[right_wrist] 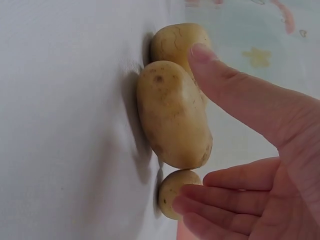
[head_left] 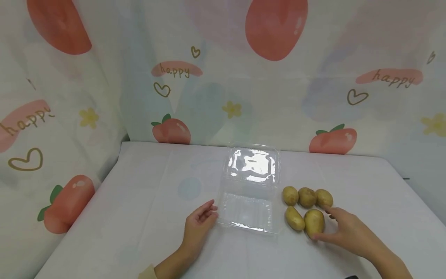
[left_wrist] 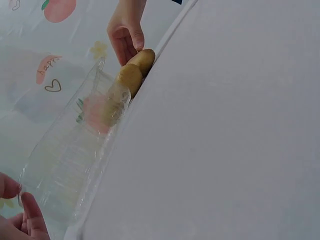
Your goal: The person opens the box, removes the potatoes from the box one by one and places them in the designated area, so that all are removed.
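Note:
A clear plastic clamshell container lies with its lid folded back. At its left side, my left hand holds the rim between thumb and fingers, as the left wrist view shows. Several potatoes sit right of the container in two rows. My right hand is spread beside the front right potato, thumb at its near end and fingers on the far side. In the right wrist view a gap shows between the palm and this potato; contact at the fingertips is hard to tell.
A white cloth covers the table, and a printed curtain with strawberries and hearts stands behind and at the sides. In the back row are a left potato, a browner potato and a right one. Another potato lies front left.

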A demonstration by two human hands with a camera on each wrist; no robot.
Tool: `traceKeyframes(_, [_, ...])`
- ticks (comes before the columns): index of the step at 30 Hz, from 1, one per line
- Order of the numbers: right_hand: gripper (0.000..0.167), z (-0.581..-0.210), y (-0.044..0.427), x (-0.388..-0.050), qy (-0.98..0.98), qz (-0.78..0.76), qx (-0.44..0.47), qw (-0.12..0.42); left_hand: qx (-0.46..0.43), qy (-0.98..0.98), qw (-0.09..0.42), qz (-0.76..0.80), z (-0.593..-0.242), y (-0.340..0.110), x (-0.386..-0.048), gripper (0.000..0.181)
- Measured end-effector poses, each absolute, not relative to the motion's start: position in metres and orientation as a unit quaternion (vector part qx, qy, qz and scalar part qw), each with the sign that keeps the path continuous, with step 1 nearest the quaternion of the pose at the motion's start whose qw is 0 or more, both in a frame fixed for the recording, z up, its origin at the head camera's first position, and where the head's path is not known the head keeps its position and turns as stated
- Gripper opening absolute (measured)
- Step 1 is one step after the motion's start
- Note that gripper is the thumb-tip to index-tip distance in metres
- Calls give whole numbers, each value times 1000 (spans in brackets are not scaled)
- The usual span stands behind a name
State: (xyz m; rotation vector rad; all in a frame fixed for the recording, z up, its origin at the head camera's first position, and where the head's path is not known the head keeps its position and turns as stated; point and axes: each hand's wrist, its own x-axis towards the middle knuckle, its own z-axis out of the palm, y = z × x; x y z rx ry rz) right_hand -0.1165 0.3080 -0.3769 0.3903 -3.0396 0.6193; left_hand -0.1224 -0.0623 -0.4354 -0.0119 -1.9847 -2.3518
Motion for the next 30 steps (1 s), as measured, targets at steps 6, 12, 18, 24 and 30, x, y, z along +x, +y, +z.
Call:
traceKeyframes(6, [90, -375, 313, -117, -975, 192, 113, -2, 62, -620, 12, -782, -429, -59, -118, 43])
traceKeyframes(12, [89, -375, 315, -116, -976, 190, 109, -1, 85, -588, 10, -804, -424, -54, -113, 43])
traceKeyframes(18, [82, -375, 316, -115, -976, 193, 101, -5, 98, -580, 6, -808, -418, -52, -109, 44])
traceKeyframes(24, [81, -371, 314, -117, -977, 193, 93, -10, 110, -586, -1, -803, -404, -54, -112, 45])
traceKeyframes(30, [80, -370, 313, -116, -976, 197, 92, -20, 113, -584, -9, -804, -397, -54, -116, 45])
